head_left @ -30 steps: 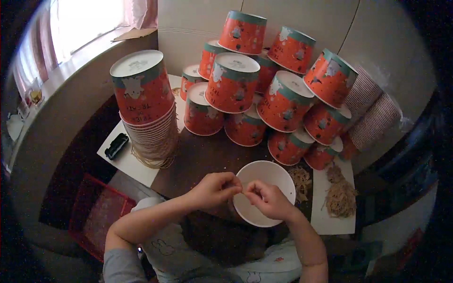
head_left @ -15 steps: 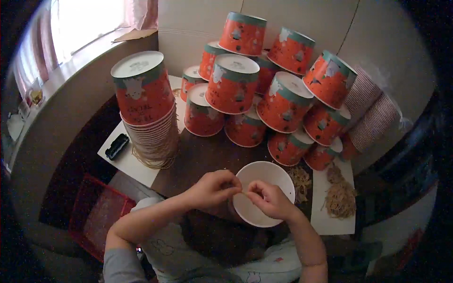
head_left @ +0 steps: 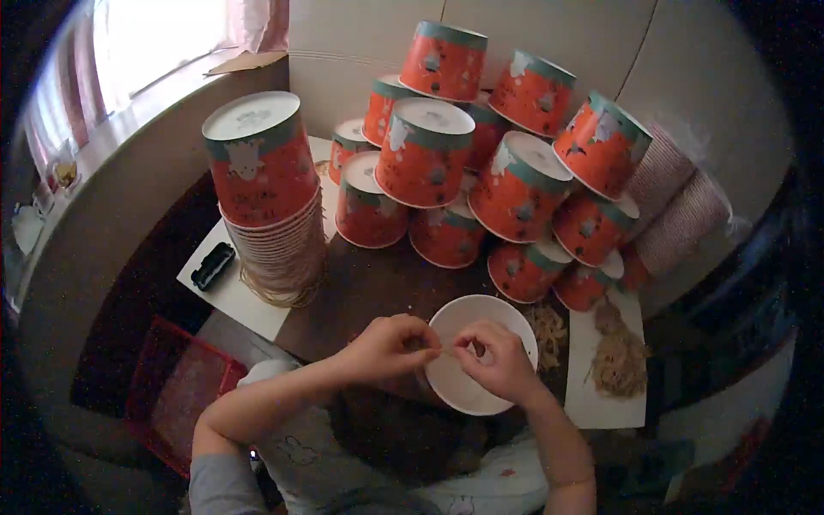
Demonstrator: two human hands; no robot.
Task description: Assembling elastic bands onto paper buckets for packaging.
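Observation:
Both hands meet over the left rim of a white paper bucket point(head_left: 470, 393), which stands mouth up in front of me. My left hand point(head_left: 388, 346) is closed in a pinch at the rim. My right hand point(head_left: 499, 359) pinches from the other side, above the bucket's mouth. Between the fingertips runs a short, thin tan strand point(head_left: 445, 351), like twine; its ends are hidden. Just right of the bucket lies a loose bunch of tan twine point(head_left: 549, 333). A larger twine bundle point(head_left: 620, 367) rests farther right on a white board point(head_left: 601, 412).
Upside-down orange and green paper buckets point(head_left: 425, 163) are piled at the back. A tall nested stack point(head_left: 262, 184) stands at left, with tan cords around its lower rims. Near it lies a small black object point(head_left: 213, 266). Wrapped striped rolls point(head_left: 682, 210) lean at right; a red crate point(head_left: 184, 395) sits lower left.
My right hand has turned slightly and its fingers have shifted at the strand. My left hand stays nearly in place. The bucket and stacks have not moved.

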